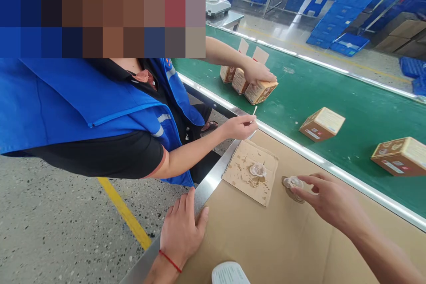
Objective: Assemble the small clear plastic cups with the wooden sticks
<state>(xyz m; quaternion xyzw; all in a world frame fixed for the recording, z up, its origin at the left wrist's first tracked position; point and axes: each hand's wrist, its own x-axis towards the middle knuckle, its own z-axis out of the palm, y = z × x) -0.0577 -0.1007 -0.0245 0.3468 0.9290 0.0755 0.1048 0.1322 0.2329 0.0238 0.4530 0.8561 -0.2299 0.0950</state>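
Concrete floor (43, 226) is seen at lower left, crossed by a painted yellow line (124, 213). Blue plastic crates (346, 13) are stacked in the distance. A green conveyor belt (362, 102) runs across the view, with brown-and-cream cardboard boxes (321, 124) set on it. Along the belt is placed a desk (213, 182), edged in bright steel and covered by a tan cardboard sheet. A co-worker in a blue reflective vest (83, 106) is seen at left; one co-worker's hand (259, 73) is laid on a box, and the other (239, 127) pinches a thin pale stick (254, 111).

A brown-stained cardboard square (249, 173) is set on the desk, bearing a clear plastic ring (258, 169). The right hand (333, 199) is held half open, fingers curved, with a small clear plastic piece (293, 182) lying just ahead of and left of the fingertips, on a brown stain. No grip is shown; contact cannot be told. No clear long axis is seen on the piece. The left hand (183, 235), with a red cord at the wrist, is rested open on the steel edge, holding nothing, and is farther from the piece, the stained square lying between.
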